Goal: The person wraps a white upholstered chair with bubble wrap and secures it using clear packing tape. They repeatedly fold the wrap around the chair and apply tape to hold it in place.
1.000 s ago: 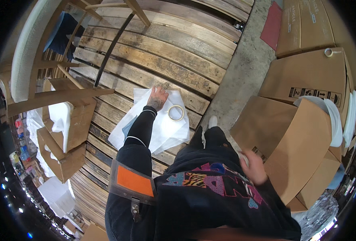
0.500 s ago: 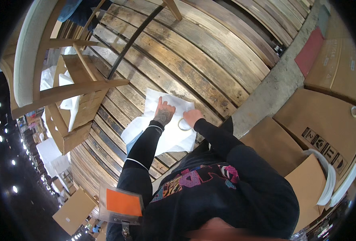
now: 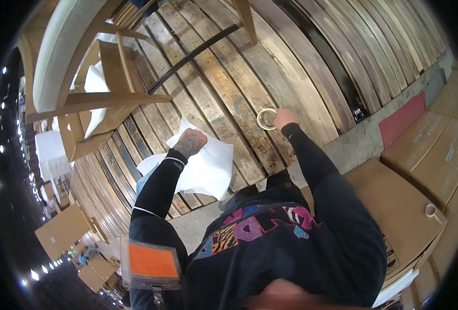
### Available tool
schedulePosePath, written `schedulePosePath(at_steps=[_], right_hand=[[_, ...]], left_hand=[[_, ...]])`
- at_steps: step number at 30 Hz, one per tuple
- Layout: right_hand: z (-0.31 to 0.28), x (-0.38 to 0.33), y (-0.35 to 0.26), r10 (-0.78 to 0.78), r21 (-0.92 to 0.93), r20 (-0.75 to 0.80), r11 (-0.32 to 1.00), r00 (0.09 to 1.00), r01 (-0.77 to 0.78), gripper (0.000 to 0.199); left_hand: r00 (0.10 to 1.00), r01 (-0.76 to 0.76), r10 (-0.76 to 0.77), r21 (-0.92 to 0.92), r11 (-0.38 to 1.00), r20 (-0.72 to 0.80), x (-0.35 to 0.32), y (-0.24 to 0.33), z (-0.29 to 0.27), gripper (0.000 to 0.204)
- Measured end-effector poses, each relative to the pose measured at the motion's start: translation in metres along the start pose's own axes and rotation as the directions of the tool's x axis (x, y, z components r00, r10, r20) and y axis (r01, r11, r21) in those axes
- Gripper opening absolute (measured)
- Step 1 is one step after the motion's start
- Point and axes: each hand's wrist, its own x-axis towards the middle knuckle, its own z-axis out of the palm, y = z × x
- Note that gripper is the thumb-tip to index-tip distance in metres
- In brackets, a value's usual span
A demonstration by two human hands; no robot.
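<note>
A white wrapping sheet (image 3: 211,168), soft and slightly creased, lies over the wooden slats near the front edge. My left hand (image 3: 192,142) is closed on its upper part, fingers curled under and partly hidden. Out to the right, my right hand (image 3: 286,119) grips the side of a narrow pale tape roll (image 3: 260,124), which it holds above the slats, apart from the sheet. Beneath my left forearm a bit of light blue material (image 3: 142,184) shows beside the sheet.
A wooden chair frame with a pale cushion (image 3: 58,57) stands at the left, its leg (image 3: 151,97) reaching over the slatted platform (image 3: 229,67). A dark strap (image 3: 193,54) crosses the slats. Cardboard boxes (image 3: 389,194) stack at the right, with another tape roll (image 3: 430,210) on one.
My right hand has carried the tape roll away from the sheet, up and to the right. My left hand has curled from a pointing shape, and the sheet has shifted left. The view has tilted.
</note>
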Motion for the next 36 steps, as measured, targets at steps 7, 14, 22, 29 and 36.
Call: schedulePosePath(at_steps=[7,14,22,29,36], right_hand=[[-0.041,-0.016,-0.033,-0.37,-0.092,-0.087,0.928,0.925,0.362,0.083],[-0.023,-0.096,-0.152,-0.727,0.442,0.158,0.657,0.668,0.611,0.058],[0.015,-0.059,-0.192,-0.578,0.455,-0.241,0.642,0.78,0.617,0.028],[0.053,-0.008,-0.123,-0.224,0.707,0.023,0.692,0.974,0.142,0.038],[0.095,-0.029,-0.048,-0.12,-0.409,-0.094,0.91,0.988,0.071,0.047]], left_hand=[[0.979,-0.007,-0.054,-0.294,0.956,-0.198,0.018,0.0,-0.031,0.005],[0.986,0.083,-0.106,-0.168,0.982,-0.132,0.0,0.016,-0.089,0.002],[0.481,0.149,-0.598,-0.613,0.776,-0.641,-0.097,0.076,-0.104,0.031],[0.498,0.689,-0.809,-0.709,0.152,0.311,-0.128,0.195,0.1,0.056],[0.285,0.613,-0.783,-0.733,-0.295,0.553,-0.08,0.215,0.343,0.066]])
